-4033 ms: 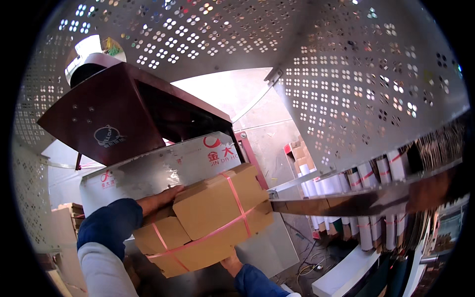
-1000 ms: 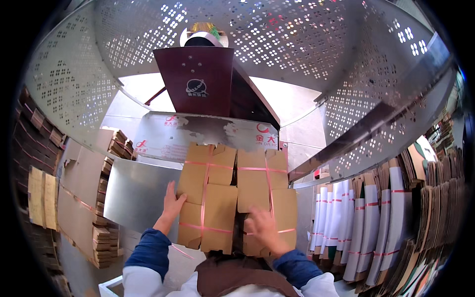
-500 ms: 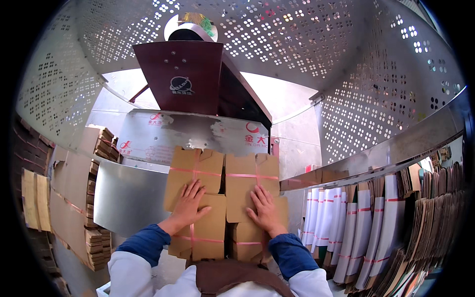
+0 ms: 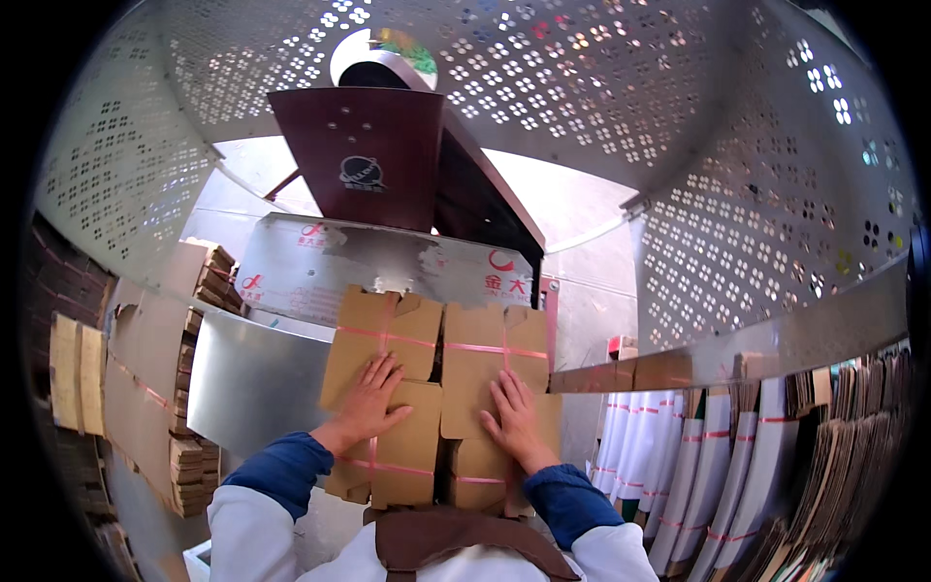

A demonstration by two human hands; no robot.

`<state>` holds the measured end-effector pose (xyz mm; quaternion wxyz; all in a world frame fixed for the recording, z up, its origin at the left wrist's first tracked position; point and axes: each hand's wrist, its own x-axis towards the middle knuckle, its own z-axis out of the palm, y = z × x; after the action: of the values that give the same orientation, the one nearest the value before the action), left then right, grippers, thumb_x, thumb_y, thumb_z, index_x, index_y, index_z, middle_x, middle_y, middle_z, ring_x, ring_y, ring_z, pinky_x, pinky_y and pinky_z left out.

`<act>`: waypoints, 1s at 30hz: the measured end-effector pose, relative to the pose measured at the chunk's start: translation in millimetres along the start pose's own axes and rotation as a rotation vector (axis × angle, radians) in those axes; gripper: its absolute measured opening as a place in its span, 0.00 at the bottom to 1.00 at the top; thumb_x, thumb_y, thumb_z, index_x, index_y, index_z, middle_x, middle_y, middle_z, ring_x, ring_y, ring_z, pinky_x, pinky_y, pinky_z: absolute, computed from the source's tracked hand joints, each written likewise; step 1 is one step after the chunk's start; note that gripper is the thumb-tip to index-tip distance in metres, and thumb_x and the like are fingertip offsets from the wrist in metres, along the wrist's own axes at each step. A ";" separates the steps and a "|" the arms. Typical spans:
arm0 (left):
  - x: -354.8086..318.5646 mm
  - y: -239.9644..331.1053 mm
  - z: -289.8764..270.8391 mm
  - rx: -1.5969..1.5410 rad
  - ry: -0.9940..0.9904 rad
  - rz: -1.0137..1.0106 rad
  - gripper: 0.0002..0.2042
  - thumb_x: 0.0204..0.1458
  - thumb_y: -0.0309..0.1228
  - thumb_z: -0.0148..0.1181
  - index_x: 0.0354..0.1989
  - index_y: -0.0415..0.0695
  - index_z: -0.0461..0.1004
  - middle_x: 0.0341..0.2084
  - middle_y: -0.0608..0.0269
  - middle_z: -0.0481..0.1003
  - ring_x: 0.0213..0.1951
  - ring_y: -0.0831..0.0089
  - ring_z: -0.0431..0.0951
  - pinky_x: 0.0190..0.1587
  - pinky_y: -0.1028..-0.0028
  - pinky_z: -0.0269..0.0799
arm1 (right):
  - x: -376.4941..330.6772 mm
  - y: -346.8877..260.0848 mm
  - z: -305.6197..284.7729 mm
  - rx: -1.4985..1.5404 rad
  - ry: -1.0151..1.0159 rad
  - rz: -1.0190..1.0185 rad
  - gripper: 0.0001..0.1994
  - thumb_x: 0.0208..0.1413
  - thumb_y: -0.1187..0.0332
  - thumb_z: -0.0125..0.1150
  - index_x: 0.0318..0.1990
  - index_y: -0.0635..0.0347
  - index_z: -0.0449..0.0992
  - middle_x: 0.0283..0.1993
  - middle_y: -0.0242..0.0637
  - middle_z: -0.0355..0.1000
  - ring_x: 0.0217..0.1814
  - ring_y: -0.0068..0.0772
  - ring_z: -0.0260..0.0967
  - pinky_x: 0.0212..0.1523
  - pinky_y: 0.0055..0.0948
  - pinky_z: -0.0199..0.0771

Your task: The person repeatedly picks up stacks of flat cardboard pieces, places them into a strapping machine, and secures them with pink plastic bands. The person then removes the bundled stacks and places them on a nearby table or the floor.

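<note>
Cardboard bundles (image 4: 419, 441) lower centre, long axes up-frame; I see left hand (image 4: 369, 407) on left one, right hand (image 4: 516, 419) on right, both flat, splayed, nothing clasped.

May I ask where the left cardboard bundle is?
The left cardboard bundle lies left of the head view's centre, under the left hand, beside the right bundle.

We are seeing tan cardboard bundles (image 4: 475, 378) crossed by pink straps (image 4: 475, 345) at lower centre, a maroon machine (image 4: 388, 131) at upper centre, silver hole-dotted panels (image 4: 747, 165) along the top, navy cuffs (image 4: 281, 475) and a brown apron (image 4: 461, 538) below.
</note>
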<state>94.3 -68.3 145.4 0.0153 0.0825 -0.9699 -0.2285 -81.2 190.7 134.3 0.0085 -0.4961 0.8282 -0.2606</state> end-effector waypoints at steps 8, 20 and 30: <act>-3.2 -3.4 4.2 -0.022 0.004 -0.003 0.33 0.52 0.48 0.58 0.61 0.39 0.61 0.65 0.43 0.53 0.68 0.50 0.49 0.68 0.55 0.45 | -4.3 -2.3 4.6 0.018 -0.058 0.011 0.30 0.49 0.60 0.65 0.58 0.66 0.67 0.67 0.52 0.57 0.69 0.56 0.51 0.67 0.49 0.53; -0.8 -13.1 12.5 -0.038 -0.014 -0.007 0.34 0.53 0.51 0.54 0.62 0.40 0.60 0.64 0.46 0.54 0.69 0.52 0.48 0.67 0.54 0.45 | 6.5 -4.3 5.0 -0.033 -0.105 0.036 0.31 0.46 0.60 0.68 0.58 0.65 0.67 0.65 0.51 0.59 0.69 0.54 0.52 0.66 0.46 0.55; 0.3 -15.5 19.0 -0.080 -0.007 -0.007 0.34 0.52 0.50 0.56 0.61 0.39 0.61 0.65 0.46 0.53 0.69 0.51 0.47 0.67 0.52 0.45 | 8.1 -12.2 -0.5 -0.035 -0.140 0.088 0.31 0.47 0.60 0.67 0.58 0.65 0.67 0.66 0.51 0.58 0.69 0.54 0.52 0.66 0.46 0.55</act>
<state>95.1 -73.7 121.5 0.0145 0.0846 -0.9598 -0.2674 -75.4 179.7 142.0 0.0690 -0.4761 0.8511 -0.2103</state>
